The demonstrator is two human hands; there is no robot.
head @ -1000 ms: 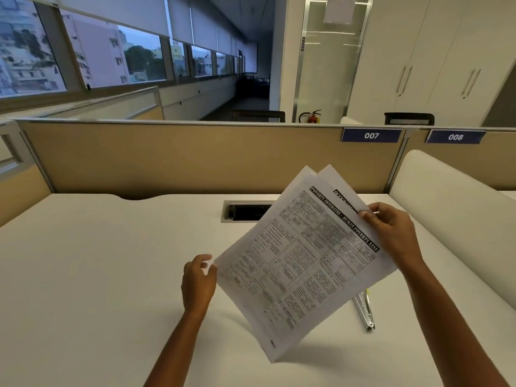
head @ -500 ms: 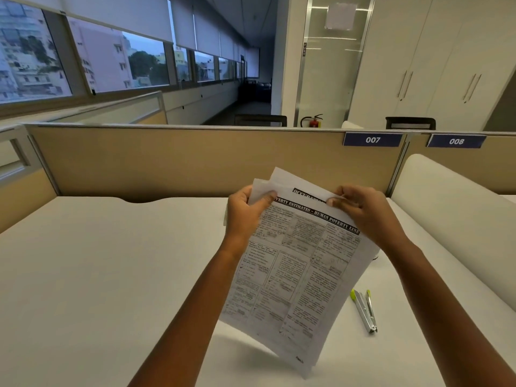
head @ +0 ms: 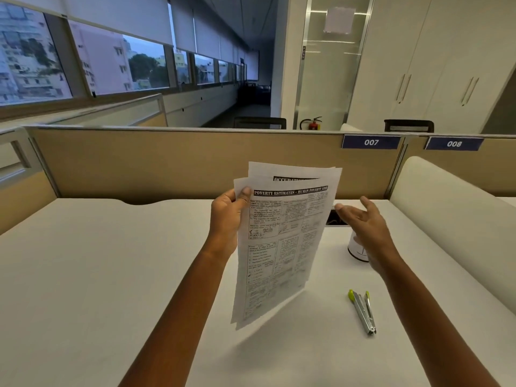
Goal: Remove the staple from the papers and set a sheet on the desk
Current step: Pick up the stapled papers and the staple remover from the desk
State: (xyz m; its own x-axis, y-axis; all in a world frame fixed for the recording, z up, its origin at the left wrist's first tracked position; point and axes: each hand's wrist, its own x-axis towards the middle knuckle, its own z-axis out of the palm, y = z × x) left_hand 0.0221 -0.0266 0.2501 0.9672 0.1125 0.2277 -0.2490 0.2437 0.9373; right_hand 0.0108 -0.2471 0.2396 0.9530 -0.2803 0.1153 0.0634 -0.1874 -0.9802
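Note:
A small stack of printed papers (head: 282, 241) hangs upright above the white desk (head: 97, 275), the front sheet headed "Poverty Estimates". My left hand (head: 227, 216) pinches the stack at its top left corner, thumb on the front sheet. The sheets are fanned apart at the top. My right hand (head: 363, 222) is off the papers, just to their right, fingers spread and empty. I cannot make out a staple. A silver staple remover with green tips (head: 363, 311) lies on the desk at the lower right.
A small white cylindrical container (head: 356, 248) stands on the desk partly behind my right wrist. A cable slot (head: 335, 219) sits in the desk behind the papers. A beige partition (head: 167, 163) closes the far edge, and a rounded white divider (head: 446, 213) runs along the right.
My left hand rose from the lower edge to grip the top left corner. My right hand let go of the top right corner and moved away to the right. The papers now hang more upright.

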